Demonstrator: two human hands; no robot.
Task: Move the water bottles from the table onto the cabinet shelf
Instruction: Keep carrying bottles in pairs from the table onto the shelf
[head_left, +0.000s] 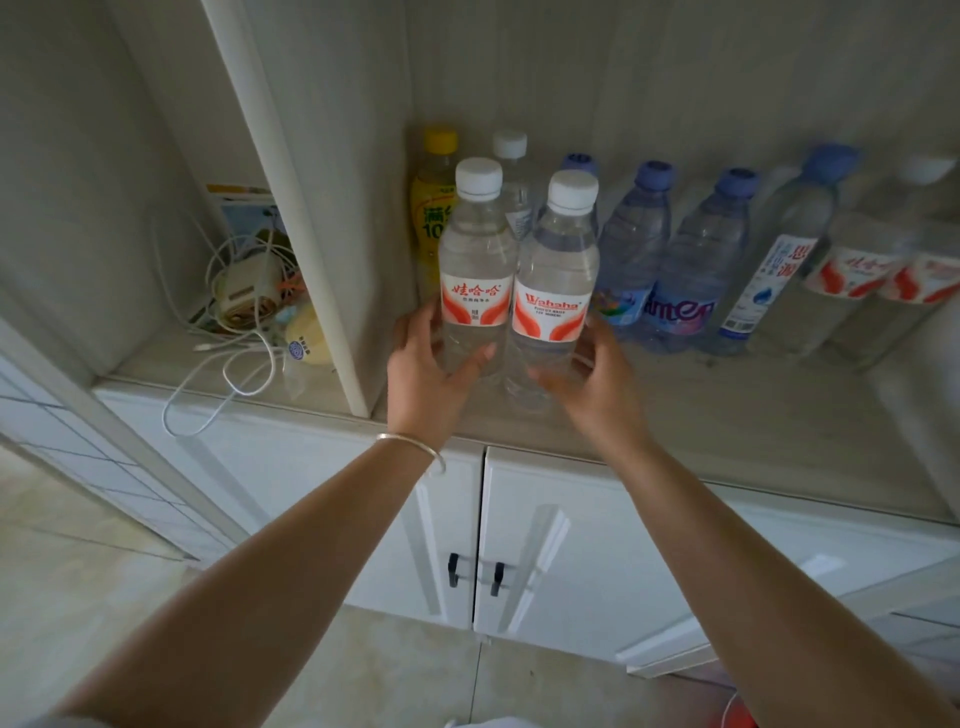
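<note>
- Clear plastic, red-and-white labels, white caps: I have two Wahaha water bottles upright on the cabinet shelf (675, 415), side by side and touching, in front of the row already stored against the back wall.
- My left hand (431, 364) curls around the lower part of the left Wahaha bottle (475, 270), thumb across its front and fingers behind it; a thin bracelet (415, 447) sits on that wrist.
- My right hand (592, 374) cups the base of the right Wahaha bottle (558, 280), fingers bent round it; it is motion-blurred, so I cannot tell how firm that hold is.
- Behind the pair stand a yellow drink bottle (431, 208) and another white-capped bottle (511, 171); to the right runs a line of blue-capped water bottles (639, 244), then two more red-labelled ones (883, 270) at the far right.
- Left of the upright divider (311, 249), the next compartment holds a tangle of white cables and a charger (244, 296).
- I judge this to be the set-down step: both bottles look to be resting on the shelf, near its front edge, with my hands not yet off them.
- Next I should nudge the pair back towards the row, let go with both hands together without tipping either bottle, then withdraw. The table is out of view, so I cannot tell how many bottles remain.
</note>
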